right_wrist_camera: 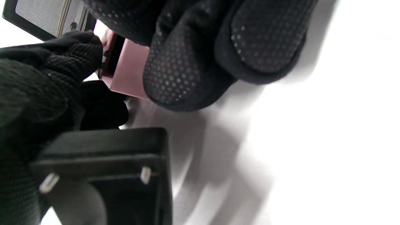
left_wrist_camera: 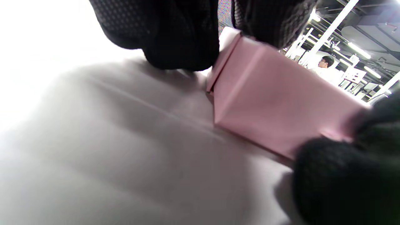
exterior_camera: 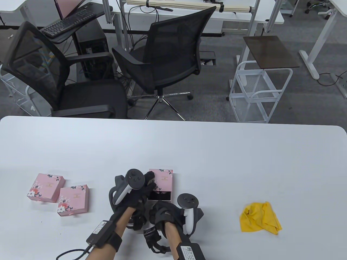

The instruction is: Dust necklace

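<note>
On the left part of the white table (exterior_camera: 189, 151) lie 2 closed pink boxes, one (exterior_camera: 46, 187) further left and one (exterior_camera: 73, 200) just beside it. Near the middle stands a 3rd pink box (exterior_camera: 162, 181), and its dark drawer (exterior_camera: 160, 195) is pulled a little out toward the person. The left hand (exterior_camera: 141, 189) holds this box with curled fingers (left_wrist_camera: 175, 37) on its top and side. The right hand (exterior_camera: 165, 214) is just in front of the drawer with bent fingers (right_wrist_camera: 184, 72), but I cannot tell if it pinches the drawer or only touches it. The necklace itself is not visible; I think it is inside this drawer box. Well apart on the right lies a crumpled yellow cloth (exterior_camera: 260, 218), not yet used. In my judgement the necklace will be very light, thin and limp, so it can slip, tangle or break if pulled hard. It is better to lift it softly by the chain near the clasp, or to leave it on its pad and wipe it there. The cardboard box is light too, so it needs 1 hand to keep it steady.
</note>
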Available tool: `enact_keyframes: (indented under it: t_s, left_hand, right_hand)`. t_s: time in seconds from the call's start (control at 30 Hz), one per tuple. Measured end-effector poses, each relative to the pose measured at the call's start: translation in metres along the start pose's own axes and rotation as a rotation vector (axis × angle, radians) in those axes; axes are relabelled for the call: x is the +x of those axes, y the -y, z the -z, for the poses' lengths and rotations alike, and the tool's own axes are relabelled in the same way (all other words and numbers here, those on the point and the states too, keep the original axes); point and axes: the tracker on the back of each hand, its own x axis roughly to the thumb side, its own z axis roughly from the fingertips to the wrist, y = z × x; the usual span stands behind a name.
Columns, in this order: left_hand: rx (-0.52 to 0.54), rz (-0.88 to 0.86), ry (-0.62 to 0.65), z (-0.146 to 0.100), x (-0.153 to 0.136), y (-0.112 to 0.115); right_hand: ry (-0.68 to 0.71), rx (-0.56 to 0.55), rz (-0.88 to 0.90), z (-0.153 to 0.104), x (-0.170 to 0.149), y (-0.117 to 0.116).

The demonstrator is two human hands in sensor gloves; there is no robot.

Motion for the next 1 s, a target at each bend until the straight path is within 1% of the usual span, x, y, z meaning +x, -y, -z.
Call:
enact_keyframes:
  t_s: [0.27,0.37,0.5,0.73,0.83,1.0]
  left_hand:
    - [0.002,0.006,0.000,0.000,0.000,0.001]
    - [0.002,0.004,-0.001,0.000,0.001,0.000]
    - [0.009,0.015,-0.001,0.000,0.002,0.001]
    - [0.014,0.003,-0.002,0.000,0.001,0.001]
    - [0.033,0.017,-0.002,0.000,0.003,0.003]
    - [0.045,0.027,0.001,-0.001,0.004,0.003]
  right_hand:
    - [0.003,0.049,-0.017,-0.014,-0.015,0.002]
    - [-0.016,0.063,0.017,-0.018,-0.020,0.002]
    - [-0.017,0.075,0.009,-0.023,-0.025,0.002]
    - [-0.013,0.087,-0.004,-0.028,-0.030,0.006]
    - [-0.012,0.095,-0.002,-0.029,-0.032,0.006]
    - [0.020,0.105,-0.039,-0.032,-0.031,0.006]
